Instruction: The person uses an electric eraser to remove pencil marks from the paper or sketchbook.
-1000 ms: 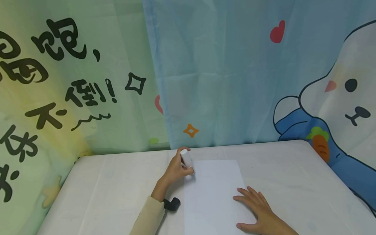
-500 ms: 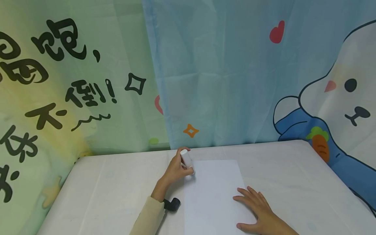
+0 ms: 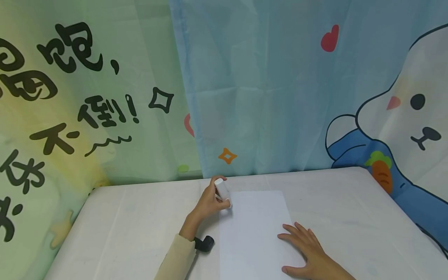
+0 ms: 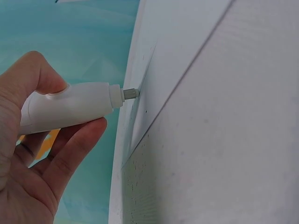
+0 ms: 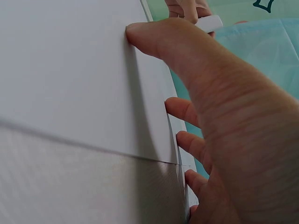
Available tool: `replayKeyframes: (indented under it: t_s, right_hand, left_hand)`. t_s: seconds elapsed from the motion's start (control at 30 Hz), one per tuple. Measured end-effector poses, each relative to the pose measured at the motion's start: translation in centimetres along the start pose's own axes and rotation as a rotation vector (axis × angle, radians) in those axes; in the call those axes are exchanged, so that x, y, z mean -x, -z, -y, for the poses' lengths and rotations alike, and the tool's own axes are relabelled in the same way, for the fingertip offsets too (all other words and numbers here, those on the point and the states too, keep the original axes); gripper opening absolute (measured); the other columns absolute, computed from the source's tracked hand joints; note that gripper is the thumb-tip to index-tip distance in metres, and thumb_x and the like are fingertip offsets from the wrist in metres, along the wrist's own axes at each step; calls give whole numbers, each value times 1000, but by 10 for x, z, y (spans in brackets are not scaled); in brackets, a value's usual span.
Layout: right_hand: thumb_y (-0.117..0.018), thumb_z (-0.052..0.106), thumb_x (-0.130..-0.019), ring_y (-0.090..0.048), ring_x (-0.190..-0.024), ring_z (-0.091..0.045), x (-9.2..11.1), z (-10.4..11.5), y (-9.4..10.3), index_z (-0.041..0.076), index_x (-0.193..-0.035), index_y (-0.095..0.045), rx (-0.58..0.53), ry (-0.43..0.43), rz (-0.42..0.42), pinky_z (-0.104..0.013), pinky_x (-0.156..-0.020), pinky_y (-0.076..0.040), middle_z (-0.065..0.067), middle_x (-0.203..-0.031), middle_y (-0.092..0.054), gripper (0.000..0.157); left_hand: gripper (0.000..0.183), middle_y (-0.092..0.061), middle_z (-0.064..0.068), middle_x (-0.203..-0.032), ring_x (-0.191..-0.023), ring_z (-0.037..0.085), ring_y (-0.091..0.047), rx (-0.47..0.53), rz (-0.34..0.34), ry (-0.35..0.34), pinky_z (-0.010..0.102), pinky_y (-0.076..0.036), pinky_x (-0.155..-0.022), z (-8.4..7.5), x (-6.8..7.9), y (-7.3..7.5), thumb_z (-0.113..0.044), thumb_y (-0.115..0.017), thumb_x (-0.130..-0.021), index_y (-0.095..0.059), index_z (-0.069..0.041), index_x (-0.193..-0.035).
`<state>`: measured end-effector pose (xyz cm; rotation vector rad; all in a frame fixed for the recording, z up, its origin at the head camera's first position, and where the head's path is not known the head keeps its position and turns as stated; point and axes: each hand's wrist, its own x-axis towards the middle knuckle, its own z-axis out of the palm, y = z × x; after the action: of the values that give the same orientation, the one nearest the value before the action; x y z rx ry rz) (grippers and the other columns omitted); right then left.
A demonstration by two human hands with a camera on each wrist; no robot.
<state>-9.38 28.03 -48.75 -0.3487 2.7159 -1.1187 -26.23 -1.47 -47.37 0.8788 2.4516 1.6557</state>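
In the head view a white sheet of paper (image 3: 255,229) lies on the white table. At its far left corner my left hand (image 3: 209,198) holds a white electric eraser (image 3: 222,189). The left wrist view shows the thumb on a button of the eraser (image 4: 70,105) and the fingers curled beneath. Its narrow grey tip meets the paper (image 4: 182,28) near the edge. My right hand (image 3: 306,251) lies spread over the sheet's right edge, thumb and fingertips down on the paper and the table. In the right wrist view, its thumb (image 5: 149,37) touches the sheet.
A black wrist camera (image 3: 205,244) sits on the left forearm, just left of the paper. Behind the table (image 3: 150,217) hangs a printed curtain (image 3: 280,97) with lettering and a cartoon bear.
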Motion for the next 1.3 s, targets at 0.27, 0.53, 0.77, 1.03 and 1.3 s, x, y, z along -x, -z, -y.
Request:
replayKeyframes:
  t_s: [0.27,0.53,0.77,1.03,1.3]
  right_hand:
    - [-81,39,-74,-5,-139,-51,0,3,0,12,-134,-53,-5,-45,37,-74,-103,9,-24,-152,-30,71]
    - [-81,39,-74,-6,-139,-51,1,2,-1,12,-134,-53,7,-40,36,-75,-103,8,-24,-152,-31,71]
    - [-80,41,-74,-7,-139,-51,1,1,-1,12,-134,-53,4,-28,26,-73,-105,9,-23,-152,-31,72]
    - [-81,40,-74,-7,-139,-51,0,2,0,12,-133,-54,13,-33,29,-75,-103,7,-24,-151,-31,71]
    - [-80,42,-74,-5,-139,-50,0,2,1,13,-134,-53,-1,-27,26,-74,-104,8,-23,-152,-31,71]
  left_hand:
    - [65,-57,15,-100,-79,13,-52,2,7,-8,22,-49,-64,2,1,0,0,-66,-76,-37,-3,-133]
    - [64,-57,17,-99,-79,14,-51,12,16,-25,22,-49,-63,4,2,-1,0,-66,-75,-38,-2,-133]
    - [66,-57,16,-102,-79,12,-50,-3,21,0,21,-48,-63,3,1,-1,2,-67,-76,-37,-3,-135]
    - [63,-56,19,-100,-80,13,-50,5,39,29,20,-46,-64,-28,6,6,7,-64,-77,-36,6,-133]
    - [62,-56,19,-100,-79,16,-51,18,22,18,21,-46,-63,-29,6,7,7,-64,-76,-37,5,-132]
